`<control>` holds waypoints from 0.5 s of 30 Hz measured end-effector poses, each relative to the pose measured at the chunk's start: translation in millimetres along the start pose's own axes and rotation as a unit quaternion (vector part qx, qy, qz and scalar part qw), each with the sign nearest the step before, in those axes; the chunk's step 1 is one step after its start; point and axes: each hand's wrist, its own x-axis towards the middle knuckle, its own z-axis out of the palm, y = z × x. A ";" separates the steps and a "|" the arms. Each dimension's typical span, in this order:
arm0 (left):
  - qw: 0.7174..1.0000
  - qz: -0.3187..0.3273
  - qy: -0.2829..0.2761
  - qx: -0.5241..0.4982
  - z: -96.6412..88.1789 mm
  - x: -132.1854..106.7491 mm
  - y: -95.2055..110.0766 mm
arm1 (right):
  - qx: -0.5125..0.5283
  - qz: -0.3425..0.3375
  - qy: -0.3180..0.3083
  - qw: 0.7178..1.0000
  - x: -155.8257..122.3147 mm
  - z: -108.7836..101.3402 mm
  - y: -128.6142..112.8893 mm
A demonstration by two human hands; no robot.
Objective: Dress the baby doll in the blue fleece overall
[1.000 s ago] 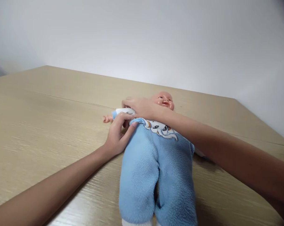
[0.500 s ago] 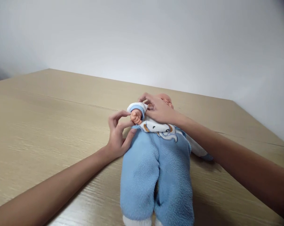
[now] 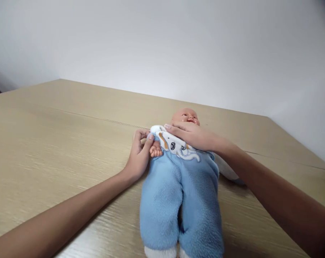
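On a pale wooden table, a baby doll in a fleecy blue suit lies on its back, its head toward a plain white wall and its legs toward the camera. The person's left hand is curled narrowly at the doll's side, fingers closed on the white sleeve just above the doll's tiny bare hand, which pokes out against the palm. The right hand reaches across from the other side and lies flat and open over the doll's chest, fingers together, fingertips touching the same white sleeve just below the chin. An embroidered elephant on the suit's front shows partly from under that hand. The doll's other sleeve rests on the table behind the right forearm. White feet show at the lower edge.
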 end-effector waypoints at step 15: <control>0.987 -0.156 -0.021 0.039 -7.7 5.2 12.8 | 0.337 0.061 0.072 0.937 -22.3 29.3 51.5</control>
